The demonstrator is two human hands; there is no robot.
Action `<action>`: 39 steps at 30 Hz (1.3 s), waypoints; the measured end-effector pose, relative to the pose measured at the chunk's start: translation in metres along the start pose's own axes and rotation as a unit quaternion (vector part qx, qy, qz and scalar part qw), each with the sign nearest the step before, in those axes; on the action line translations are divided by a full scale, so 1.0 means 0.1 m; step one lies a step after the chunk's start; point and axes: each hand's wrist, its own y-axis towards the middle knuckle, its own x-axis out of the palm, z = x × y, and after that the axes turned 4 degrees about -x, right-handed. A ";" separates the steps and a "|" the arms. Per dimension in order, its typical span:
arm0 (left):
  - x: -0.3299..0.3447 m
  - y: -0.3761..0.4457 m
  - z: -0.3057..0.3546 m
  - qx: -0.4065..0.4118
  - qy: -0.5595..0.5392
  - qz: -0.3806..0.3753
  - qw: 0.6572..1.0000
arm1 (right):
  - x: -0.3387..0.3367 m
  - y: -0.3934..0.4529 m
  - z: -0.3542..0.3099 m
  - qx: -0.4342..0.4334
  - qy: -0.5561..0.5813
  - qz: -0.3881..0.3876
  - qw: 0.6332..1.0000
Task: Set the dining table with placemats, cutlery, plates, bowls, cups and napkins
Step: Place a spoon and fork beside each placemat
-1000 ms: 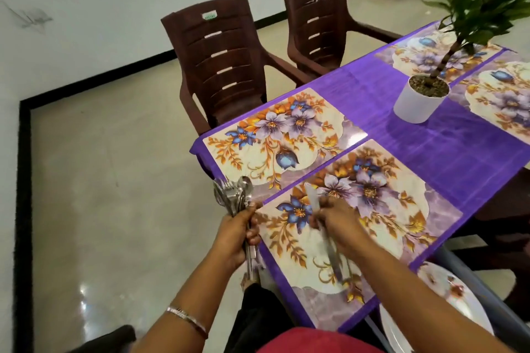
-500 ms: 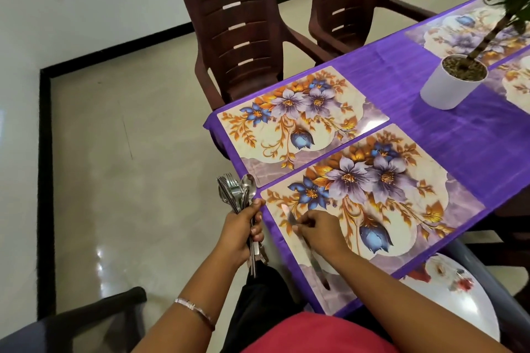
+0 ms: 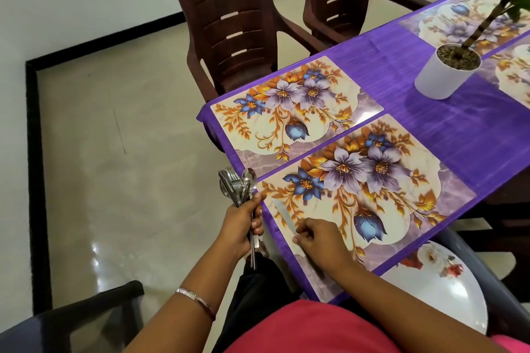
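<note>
My left hand point(image 3: 243, 226) grips a bundle of cutlery point(image 3: 238, 186), forks and spoons pointing up, just off the table's left end. A table knife point(image 3: 284, 215) lies along the left edge of the near floral placemat point(image 3: 401, 189). My right hand point(image 3: 318, 238) pinches the knife near its handle, which is partly hidden under the hand. A second floral placemat point(image 3: 286, 112) lies bare beyond it. Both mats sit on the purple tablecloth point(image 3: 430, 112). A white plate with a flower print point(image 3: 436, 284) sits low at the right, below the table edge.
A white pot with a green plant point(image 3: 444, 74) stands mid-table. More placemats point(image 3: 464, 20) lie at the far right. Two brown plastic chairs point(image 3: 229, 26) face the far side. A dark chair arm point(image 3: 71, 315) is at lower left.
The view has shifted right and closer. My right hand has slid the knife from the middle of the near placemat to its left edge. My left hand keeps the cutlery bundle.
</note>
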 end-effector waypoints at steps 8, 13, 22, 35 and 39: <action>0.11 -0.02 -0.09 -0.012 0.006 -0.017 1.000 | 0.08 -0.04 0.02 -0.016 -0.028 0.014 0.999; 0.14 -0.02 -0.12 -0.025 -0.012 -0.062 0.998 | -0.02 0.03 -0.01 0.035 0.070 0.026 0.997; 0.45 -0.11 -0.15 -0.082 0.046 -0.198 0.976 | -0.61 0.40 -0.43 0.109 0.434 0.003 0.894; 1.37 0.32 -0.10 -0.095 0.158 -0.211 0.960 | -1.93 1.00 0.56 0.204 0.277 0.372 0.862; 1.59 0.71 0.01 -0.098 0.148 -0.170 0.969 | -2.06 1.01 0.96 0.271 0.101 0.240 0.927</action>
